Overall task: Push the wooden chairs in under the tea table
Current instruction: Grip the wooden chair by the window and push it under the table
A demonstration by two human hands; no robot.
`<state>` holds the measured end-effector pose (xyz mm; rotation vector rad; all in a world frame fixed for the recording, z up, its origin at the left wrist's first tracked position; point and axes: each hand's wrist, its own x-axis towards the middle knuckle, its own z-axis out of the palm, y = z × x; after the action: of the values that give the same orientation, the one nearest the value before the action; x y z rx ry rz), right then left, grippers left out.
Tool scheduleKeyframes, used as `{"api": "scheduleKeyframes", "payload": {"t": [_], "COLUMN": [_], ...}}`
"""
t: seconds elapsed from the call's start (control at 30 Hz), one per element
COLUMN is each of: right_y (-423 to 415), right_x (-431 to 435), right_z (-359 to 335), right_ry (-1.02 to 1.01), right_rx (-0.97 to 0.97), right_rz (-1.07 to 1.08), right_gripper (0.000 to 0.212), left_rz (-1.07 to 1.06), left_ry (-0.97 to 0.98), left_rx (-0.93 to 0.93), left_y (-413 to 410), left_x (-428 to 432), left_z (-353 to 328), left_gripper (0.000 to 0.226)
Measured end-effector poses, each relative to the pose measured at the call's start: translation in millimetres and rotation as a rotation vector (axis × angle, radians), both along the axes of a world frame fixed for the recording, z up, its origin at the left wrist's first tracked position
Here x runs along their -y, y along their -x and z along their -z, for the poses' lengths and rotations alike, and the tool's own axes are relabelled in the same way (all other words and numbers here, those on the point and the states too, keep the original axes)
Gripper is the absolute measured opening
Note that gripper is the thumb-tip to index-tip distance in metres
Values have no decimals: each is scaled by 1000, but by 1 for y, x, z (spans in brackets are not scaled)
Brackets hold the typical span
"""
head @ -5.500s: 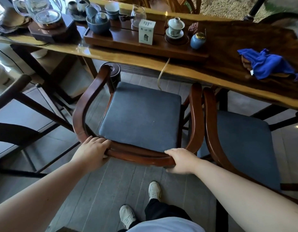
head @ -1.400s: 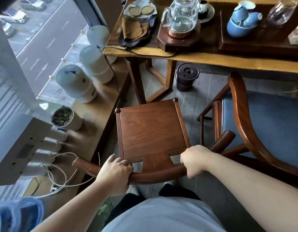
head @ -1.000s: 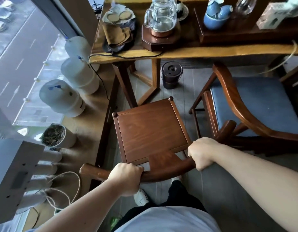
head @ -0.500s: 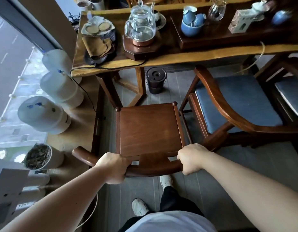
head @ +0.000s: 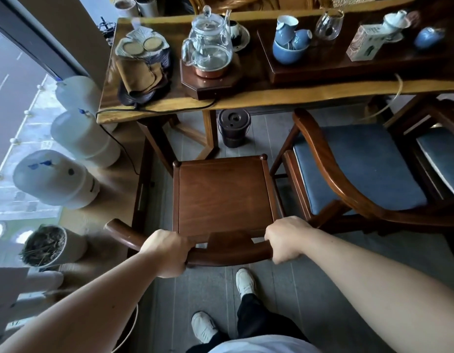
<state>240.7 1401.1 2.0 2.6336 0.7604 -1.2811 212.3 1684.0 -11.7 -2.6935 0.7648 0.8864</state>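
A bare wooden chair point(head: 223, 194) with a square seat stands in front of me, facing the left end of the tea table point(head: 297, 94). Its seat front lies just short of the table legs. My left hand point(head: 168, 252) and my right hand point(head: 284, 238) both grip its curved back rail, one on each side of the centre splat. To the right, a wooden armchair with a blue cushion point(head: 358, 169) sits partly under the table, and a second cushioned chair point(head: 442, 154) shows at the right edge.
A small dark bucket point(head: 233, 128) stands on the floor under the table. Large water bottles point(head: 75, 141) and a potted plant point(head: 50, 245) line the window ledge on the left. On the table are a glass kettle point(head: 208, 47), blue cups point(head: 290, 42) and a cable.
Both hands moved from the cushioned armchair to the bare chair. Over the last second that chair has swung square to the table and edged closer to it.
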Motion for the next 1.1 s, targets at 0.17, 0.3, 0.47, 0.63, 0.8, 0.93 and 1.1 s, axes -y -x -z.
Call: {"api": "scheduleKeyframes", "payload": {"t": [0.17,0.3,0.47,0.63,0.8,0.93,1.1], "right_y": [-17,-18,-22,-30,-42,-41,-39], "right_x": [22,19,20,29,51,55,58], "right_z": [-3,2,6,2,-7,-7,0], "right_ry": [25,-13,-30,-22,24,18,6], "right_rx": [22,32,24,6,15,34,32], "right_rz": [9,45,47,-12,-37,-42,-33], "right_gripper": [14,17,24,22,12,20,21], "left_rz": [11,29,20,2,-8,-12,-23], "left_ry": [9,-17,-8,-4,32,41,60], "left_rx": [-7,7,-14,-22,-13,17,-6], "left_y": [-16,-33,-46,-47,-44,-42,-41], "left_x": [25,17,17,28,56,58,55], "left_z": [3,6,1,1,1,6,11], "left_gripper": [29,28,24,24,27,28,33]}}
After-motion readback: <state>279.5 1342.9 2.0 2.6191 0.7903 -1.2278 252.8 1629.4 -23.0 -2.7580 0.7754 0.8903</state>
